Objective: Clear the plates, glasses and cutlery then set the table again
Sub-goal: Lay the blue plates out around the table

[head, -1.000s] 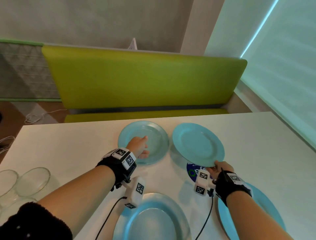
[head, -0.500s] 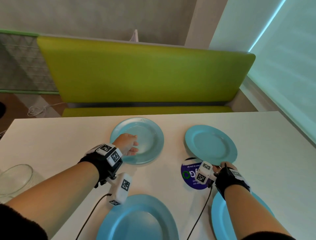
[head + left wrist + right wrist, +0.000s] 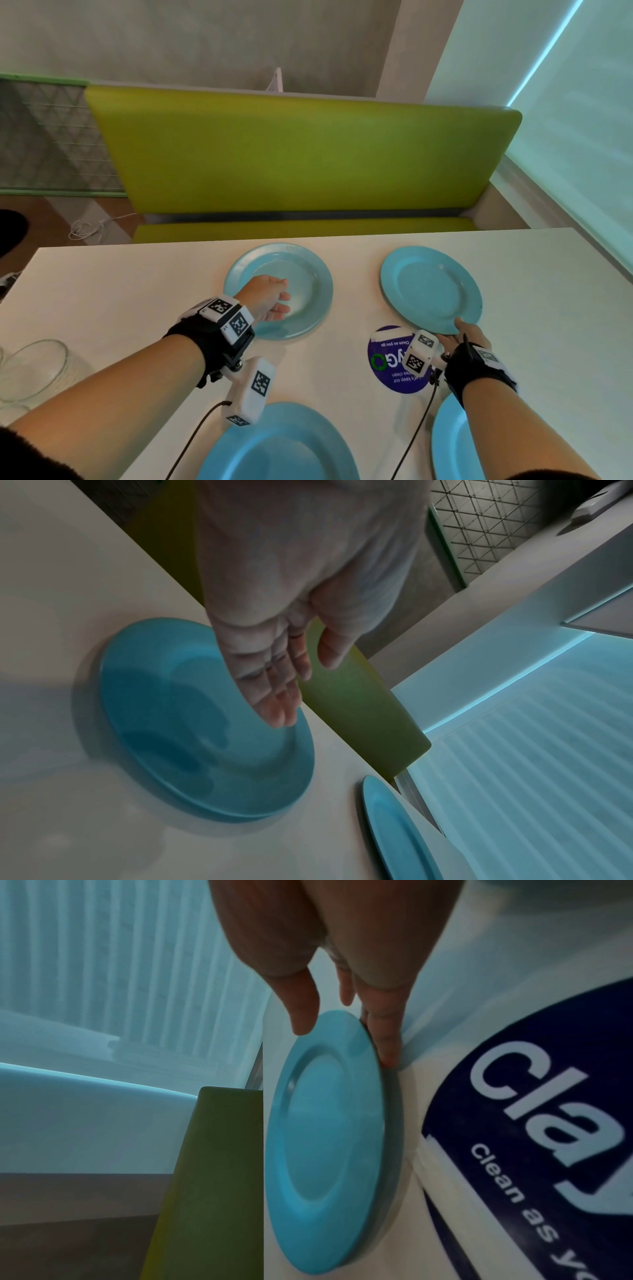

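A: Plates: four on the table. Far-right plate down flat, right hand at its near rim, thumb above, fingers under.
B: Left hand?
A: Relaxed, empty, over far-left plate. Setting stage; next, release and fetch glasses.

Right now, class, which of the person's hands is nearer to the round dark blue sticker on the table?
The right hand. It rests at the sticker's far right edge, holding the near rim of the far-right plate. The left hand hovers open over the far-left plate, well away.

Head looks down; wrist views close over plates.
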A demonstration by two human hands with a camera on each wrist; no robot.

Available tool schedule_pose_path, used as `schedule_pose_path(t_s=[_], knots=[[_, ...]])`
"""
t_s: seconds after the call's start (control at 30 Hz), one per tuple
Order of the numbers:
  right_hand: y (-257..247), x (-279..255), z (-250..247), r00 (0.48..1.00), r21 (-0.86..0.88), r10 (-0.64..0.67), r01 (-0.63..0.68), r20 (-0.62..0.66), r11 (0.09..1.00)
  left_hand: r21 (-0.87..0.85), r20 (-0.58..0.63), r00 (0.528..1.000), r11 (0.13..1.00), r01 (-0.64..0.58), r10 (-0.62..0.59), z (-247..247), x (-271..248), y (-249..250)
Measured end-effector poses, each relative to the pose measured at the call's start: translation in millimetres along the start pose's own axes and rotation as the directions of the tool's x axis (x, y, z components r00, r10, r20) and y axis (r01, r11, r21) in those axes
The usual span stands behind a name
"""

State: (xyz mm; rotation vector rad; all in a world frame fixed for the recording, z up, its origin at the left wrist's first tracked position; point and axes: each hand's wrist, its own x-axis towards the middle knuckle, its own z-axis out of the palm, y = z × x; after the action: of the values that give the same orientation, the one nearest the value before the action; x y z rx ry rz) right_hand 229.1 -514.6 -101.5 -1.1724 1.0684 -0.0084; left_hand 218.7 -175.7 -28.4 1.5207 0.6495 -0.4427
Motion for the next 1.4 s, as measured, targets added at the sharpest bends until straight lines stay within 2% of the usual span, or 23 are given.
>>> schedule_pose_path(t_s=[0.13, 0.33, 0.4, 0.47, 0.5, 0.6, 0.67, 0.73, 0.93, 1.4], knots=[[-4, 8, 7, 0.999, 0.096, -0.021, 0.025, -0.043, 0.995, 0.011, -0.003, 1.0, 1.0, 0.002, -0.002, 0, -3, 1], [7, 43, 5, 0.989, -0.042, -0.129, 0.126, -0.071, 0.991, 0.015, -0.013, 1.0, 1.0, -0.004, 0.005, -1, -4, 3], [4, 27, 9, 0.986, -0.087, -0.127, 0.118, -0.112, 0.989, 0.014, -0.012, 1.0, 1.0, -0.001, 0.001, -1, -4, 2], [6, -4, 11, 0.985, -0.082, -0.107, 0.097, -0.135, 0.992, 0.014, -0.009, 1.0, 1.0, 0.004, -0.003, -1, -5, 1], [6, -14, 15, 0.988, 0.025, -0.061, 0.065, -0.14, 0.998, 0.014, -0.006, 1.0, 1.0, 0.006, -0.006, 0, -5, 0], [11, -31, 22, 1.0, 0.115, 0.029, -0.028, -0.005, 0.993, 0.014, -0.002, 1.0, 1.0, 0.007, -0.007, 1, -5, 0], [15, -36, 25, 0.999, -0.021, -0.006, 0.006, 0.031, 1.0, 0.01, -0.001, 1.0, 1.0, 0.005, -0.005, 3, -4, 1], [10, -37, 32, 0.999, 0.04, 0.051, -0.051, 0.002, 0.998, 0.008, -0.001, 1.0, 1.0, 0.004, -0.004, 4, -4, 2], [2, -41, 33, 0.996, 0.106, 0.09, -0.089, -0.005, 0.99, 0.02, -0.01, 1.0, 1.0, 0.001, -0.001, 2, -4, 1], [-6, -39, 29, 0.997, 0.141, 0.065, -0.059, -0.042, 0.988, -0.01, -0.028, 1.0, 1.0, 0.005, -0.005, 2, -3, 3]])
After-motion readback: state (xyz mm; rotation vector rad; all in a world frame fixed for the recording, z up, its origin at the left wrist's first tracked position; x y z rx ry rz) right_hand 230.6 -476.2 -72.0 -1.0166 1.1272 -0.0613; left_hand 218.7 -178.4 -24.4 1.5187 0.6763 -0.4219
